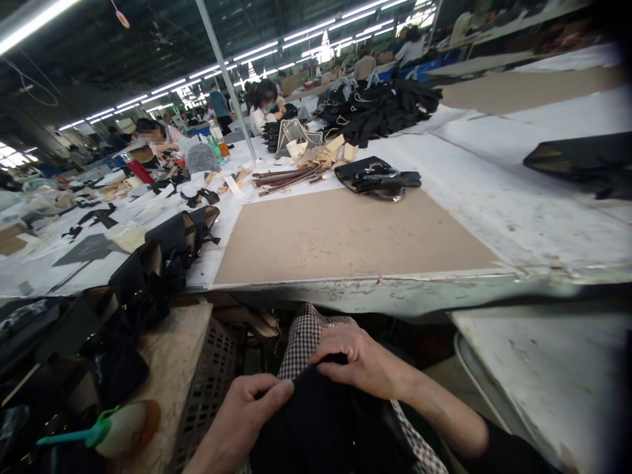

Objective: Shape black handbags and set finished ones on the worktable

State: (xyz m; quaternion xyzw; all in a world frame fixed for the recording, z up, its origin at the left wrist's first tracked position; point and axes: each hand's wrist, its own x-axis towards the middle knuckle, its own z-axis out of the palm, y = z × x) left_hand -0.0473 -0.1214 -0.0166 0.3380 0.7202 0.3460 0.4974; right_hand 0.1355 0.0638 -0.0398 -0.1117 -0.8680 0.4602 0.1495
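Both my hands are low in my lap, below the table's front edge. My left hand (247, 411) pinches the near-left edge of a black piece of material (326, 428) between thumb and fingers. My right hand (358, 362) curls over its top edge, fingers closed on it. The black piece lies over my checked trousers (303, 336). What kind of piece it is I cannot make out.
A brown cardboard sheet (345, 234) lies on the white worktable (518, 217). Behind it sit a black bag part with a metal ring (375, 178), wooden strips (284, 179) and a heap of black pieces (380, 108). Black bags (168, 250) and a plastic crate (207, 388) stand at my left. Other people work farther back.
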